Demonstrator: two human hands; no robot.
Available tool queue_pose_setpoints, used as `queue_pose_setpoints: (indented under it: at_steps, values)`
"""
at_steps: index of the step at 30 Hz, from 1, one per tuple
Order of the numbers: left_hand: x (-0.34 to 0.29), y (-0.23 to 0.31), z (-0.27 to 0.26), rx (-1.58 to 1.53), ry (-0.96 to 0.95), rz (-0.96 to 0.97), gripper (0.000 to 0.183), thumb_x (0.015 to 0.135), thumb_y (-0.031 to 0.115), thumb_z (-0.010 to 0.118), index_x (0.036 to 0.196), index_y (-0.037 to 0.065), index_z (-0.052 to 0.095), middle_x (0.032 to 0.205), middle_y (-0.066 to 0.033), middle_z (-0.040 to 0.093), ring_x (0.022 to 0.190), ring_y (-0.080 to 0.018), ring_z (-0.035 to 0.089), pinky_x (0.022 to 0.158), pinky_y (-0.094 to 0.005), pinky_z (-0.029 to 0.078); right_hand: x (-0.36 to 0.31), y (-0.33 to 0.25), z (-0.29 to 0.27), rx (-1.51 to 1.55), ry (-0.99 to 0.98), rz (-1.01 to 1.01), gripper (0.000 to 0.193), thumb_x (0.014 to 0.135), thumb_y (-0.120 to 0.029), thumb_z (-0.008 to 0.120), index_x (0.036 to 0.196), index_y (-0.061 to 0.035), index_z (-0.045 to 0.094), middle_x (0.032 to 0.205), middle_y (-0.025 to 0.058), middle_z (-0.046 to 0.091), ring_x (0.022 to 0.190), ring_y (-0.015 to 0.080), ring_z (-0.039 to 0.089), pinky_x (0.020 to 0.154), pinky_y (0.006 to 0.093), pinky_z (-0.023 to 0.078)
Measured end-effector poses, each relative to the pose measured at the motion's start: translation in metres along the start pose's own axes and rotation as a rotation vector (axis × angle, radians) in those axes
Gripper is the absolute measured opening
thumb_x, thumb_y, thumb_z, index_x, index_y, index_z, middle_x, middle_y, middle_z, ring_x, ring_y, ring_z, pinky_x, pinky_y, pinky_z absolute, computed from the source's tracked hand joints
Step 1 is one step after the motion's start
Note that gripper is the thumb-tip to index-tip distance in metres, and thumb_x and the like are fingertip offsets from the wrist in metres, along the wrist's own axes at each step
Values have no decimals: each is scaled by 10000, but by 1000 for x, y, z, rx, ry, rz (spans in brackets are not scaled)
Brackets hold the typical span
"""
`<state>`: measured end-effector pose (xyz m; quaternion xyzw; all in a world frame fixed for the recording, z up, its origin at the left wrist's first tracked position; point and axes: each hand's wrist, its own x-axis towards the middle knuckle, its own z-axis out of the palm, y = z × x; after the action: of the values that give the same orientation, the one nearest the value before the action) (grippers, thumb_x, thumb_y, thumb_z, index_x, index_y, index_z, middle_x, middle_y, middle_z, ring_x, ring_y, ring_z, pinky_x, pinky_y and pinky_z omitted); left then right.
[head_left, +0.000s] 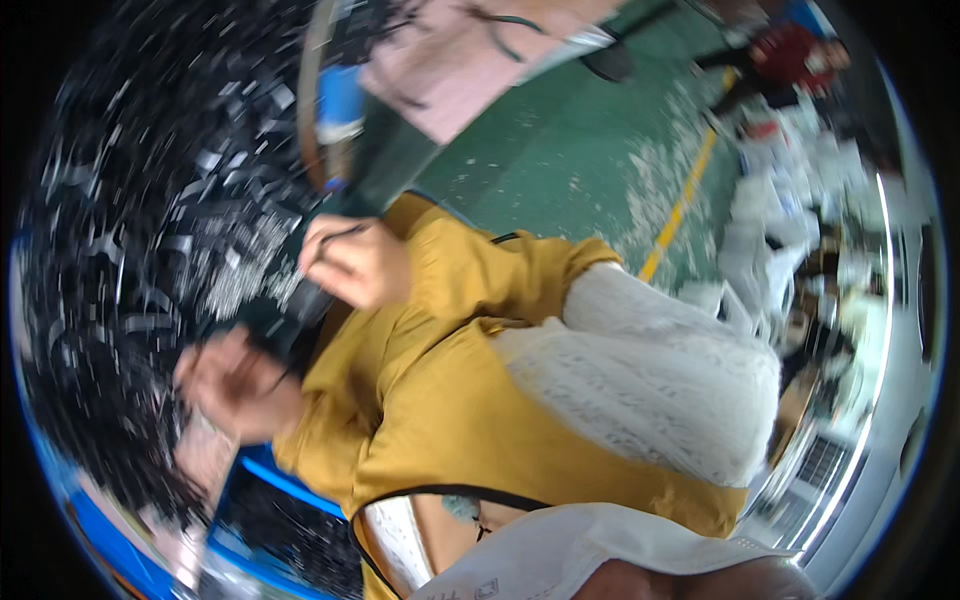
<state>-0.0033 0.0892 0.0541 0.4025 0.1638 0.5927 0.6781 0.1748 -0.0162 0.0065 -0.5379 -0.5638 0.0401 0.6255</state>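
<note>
My right hand (362, 264), in a mustard-yellow sleeve, is closed, with a thin black strip (345, 236) running across its curled fingers. Lower and to the left is my left hand (238, 388), smeared by motion. Its fingers look bent, with something dark beside them, but whether it holds that is unclear. Both hands are at the near edge of a wide heap of black pieces (150, 240), mostly strips and small shiny parts, too blurred to tell exactly.
A pink board (480, 60) juts out at the top, near a blue-and-white cylindrical thing (340, 105). A blue-edged bin (285, 535) of black pieces stands at lower left. Right, a yellow line (685, 215) crosses the green floor, past white sacks (770, 220); a person (785, 65) is beyond.
</note>
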Motion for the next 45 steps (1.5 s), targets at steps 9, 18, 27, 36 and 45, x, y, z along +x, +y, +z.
queue_pose_setpoints:
  at_steps: [9, 18, 27, 36, 45]
  values:
    - [29, 29, -58, 757, 83, 197, 286, 1012, 141, 540, 1181, -85, 587, 879, -153, 677, 780, -267, 673, 770, -376, 568, 4, 3, 2, -36, 55, -137, 50, 926, -46, 640, 896, -7, 634, 855, 129, 572, 784, 328, 598, 650, 437, 524]
    - [-10, -10, 19, 714, -25, 4, 305, 1008, 139, 554, 1219, -78, 591, 915, -157, 685, 780, -245, 670, 740, -351, 560, 6, -8, -1, -41, -6, -69, 113, 971, -98, 602, 949, 5, 645, 961, 144, 552, 795, 332, 616, 675, 421, 532]
    - [-21, -7, 10, 712, -63, -3, 329, 1004, 136, 567, 1258, -71, 595, 951, -161, 694, 780, -222, 667, 710, -327, 553, -2, 2, 5, -56, 32, -107, 106, 963, -105, 607, 931, -4, 602, 932, 140, 558, 806, 340, 608, 650, 432, 515]
    - [-21, 15, 19, 712, -35, 21, 357, 1000, 134, 581, 1296, -65, 599, 987, -166, 702, 780, -199, 664, 681, -302, 545, -2, -2, 5, -85, 16, -39, 163, 976, -172, 609, 966, -11, 587, 952, 138, 561, 798, 349, 620, 649, 466, 504]
    - [16, 84, 24, 655, 55, 178, 388, 996, 132, 594, 1335, -58, 602, 1023, -170, 710, 780, -177, 661, 651, -277, 537, 0, -10, 2, -66, -19, 34, 132, 990, -132, 598, 979, -1, 586, 952, 138, 546, 796, 340, 604, 643, 443, 501]
